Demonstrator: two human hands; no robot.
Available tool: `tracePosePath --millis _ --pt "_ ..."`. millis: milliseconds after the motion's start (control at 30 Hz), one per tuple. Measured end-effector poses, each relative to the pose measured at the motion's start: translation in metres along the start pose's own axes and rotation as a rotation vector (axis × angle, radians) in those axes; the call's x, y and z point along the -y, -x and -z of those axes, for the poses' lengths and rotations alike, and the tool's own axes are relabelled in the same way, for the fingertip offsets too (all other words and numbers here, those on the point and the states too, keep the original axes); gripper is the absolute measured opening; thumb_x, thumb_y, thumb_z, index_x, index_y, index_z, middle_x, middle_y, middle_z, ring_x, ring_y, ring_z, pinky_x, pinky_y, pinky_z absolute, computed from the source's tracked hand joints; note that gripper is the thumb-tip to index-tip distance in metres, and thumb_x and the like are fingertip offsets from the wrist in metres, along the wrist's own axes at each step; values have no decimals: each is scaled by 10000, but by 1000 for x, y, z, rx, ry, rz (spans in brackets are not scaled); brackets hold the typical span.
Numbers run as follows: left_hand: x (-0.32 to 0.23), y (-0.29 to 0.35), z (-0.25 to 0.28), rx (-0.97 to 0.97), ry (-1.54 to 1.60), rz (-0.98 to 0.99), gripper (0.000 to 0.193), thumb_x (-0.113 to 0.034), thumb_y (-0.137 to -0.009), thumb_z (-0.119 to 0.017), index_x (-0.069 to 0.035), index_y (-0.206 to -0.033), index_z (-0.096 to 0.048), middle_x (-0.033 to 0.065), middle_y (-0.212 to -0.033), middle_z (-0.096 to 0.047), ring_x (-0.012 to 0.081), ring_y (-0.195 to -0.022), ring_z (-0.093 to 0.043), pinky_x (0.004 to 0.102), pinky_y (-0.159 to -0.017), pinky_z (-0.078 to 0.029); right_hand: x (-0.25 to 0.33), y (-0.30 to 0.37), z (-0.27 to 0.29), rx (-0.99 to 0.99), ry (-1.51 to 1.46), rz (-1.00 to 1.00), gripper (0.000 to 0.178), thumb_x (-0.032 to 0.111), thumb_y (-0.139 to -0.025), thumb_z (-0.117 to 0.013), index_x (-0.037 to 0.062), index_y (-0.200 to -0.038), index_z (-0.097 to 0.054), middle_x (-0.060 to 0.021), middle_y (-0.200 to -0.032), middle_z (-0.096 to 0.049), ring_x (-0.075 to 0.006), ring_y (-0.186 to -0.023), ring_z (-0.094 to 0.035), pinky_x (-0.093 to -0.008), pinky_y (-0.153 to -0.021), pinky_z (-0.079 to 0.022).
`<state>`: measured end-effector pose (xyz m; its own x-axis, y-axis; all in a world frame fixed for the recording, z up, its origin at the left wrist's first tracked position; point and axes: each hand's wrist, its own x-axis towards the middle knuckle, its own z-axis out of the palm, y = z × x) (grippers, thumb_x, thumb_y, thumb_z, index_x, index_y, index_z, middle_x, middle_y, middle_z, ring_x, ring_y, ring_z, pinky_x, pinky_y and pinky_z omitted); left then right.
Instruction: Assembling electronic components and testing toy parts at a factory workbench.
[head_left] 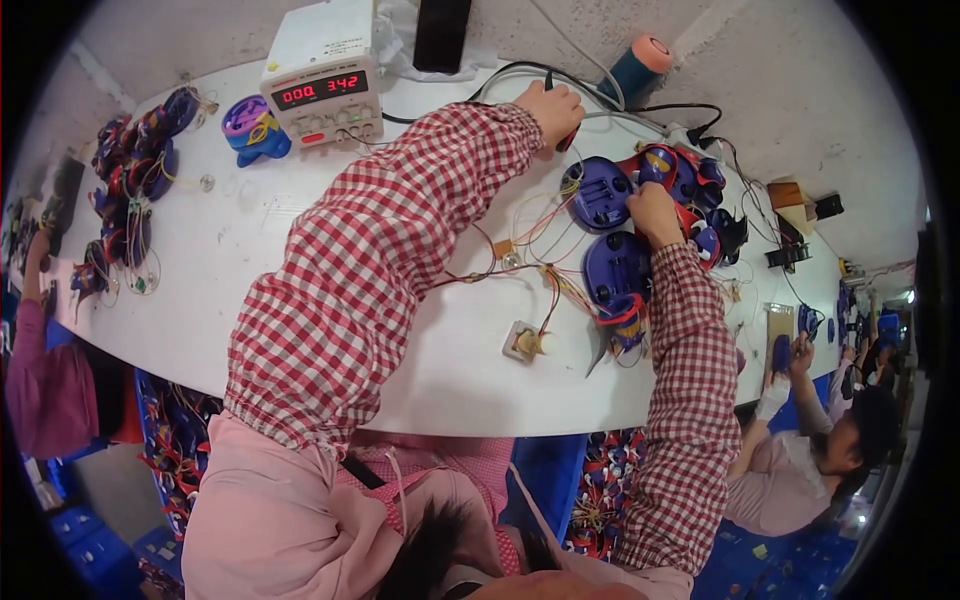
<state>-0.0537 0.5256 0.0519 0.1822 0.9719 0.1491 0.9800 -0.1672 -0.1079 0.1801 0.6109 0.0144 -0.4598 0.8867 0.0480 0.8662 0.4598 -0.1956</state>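
Observation:
My left hand (550, 112), reached out to the back of the table, is closed round a slim dark tool with a reddish part; its kind is unclear. My right hand (655, 212) is closed, with its fingertips at the edge of a purple oval plastic toy part (599, 194); what they pinch is too small to make out. Thin coloured wires run from this part. Just nearer me lies a second purple toy part (615, 268), wired to a small square component with a pale round piece (523, 342). A small brown board (504, 249) lies among the wires.
A white power supply (322, 85) with red digits stands at the back, beside a purple-and-blue toy (254, 130). Wired toy parts (128, 228) pile up at the left. A phone (442, 35) and a teal-and-orange cylinder (637, 72) sit behind. A co-worker (800, 470) works at the right.

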Motion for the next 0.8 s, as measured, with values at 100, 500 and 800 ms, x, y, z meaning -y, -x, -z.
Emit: tracePosePath --millis 100,500,800 --pt "5 16 30 -119 -50 -16 624 -218 -557 -759 -67 -1106 -504 93 -1066 -510 259 -1087 -474 419 -842 -416 10 7 9 -166 -90 21 239 193 -767 -568 -11 -884 -614 -231 -844 -638 -396 -827 -619 -439 -734 -479" --pt "-4 137 261 -106 -305 123 785 -288 -662 -720 -41 -1315 -360 211 -1217 -380 351 -1091 -421 444 -940 -384 31 58 176 -732 -443 240 227 206 -842 -596 5 -946 -600 -73 -791 -639 -141 -653 -601 -271 -575 -490" --pt "-35 277 379 41 291 368 779 -302 -633 -740 -14 -1261 -380 186 -1017 -529 276 -944 -527 341 -813 -450 99 170 200 -521 -791 559 157 136 -838 -584 2 -916 -609 -42 -784 -669 -82 -652 -585 -223 -577 -483"
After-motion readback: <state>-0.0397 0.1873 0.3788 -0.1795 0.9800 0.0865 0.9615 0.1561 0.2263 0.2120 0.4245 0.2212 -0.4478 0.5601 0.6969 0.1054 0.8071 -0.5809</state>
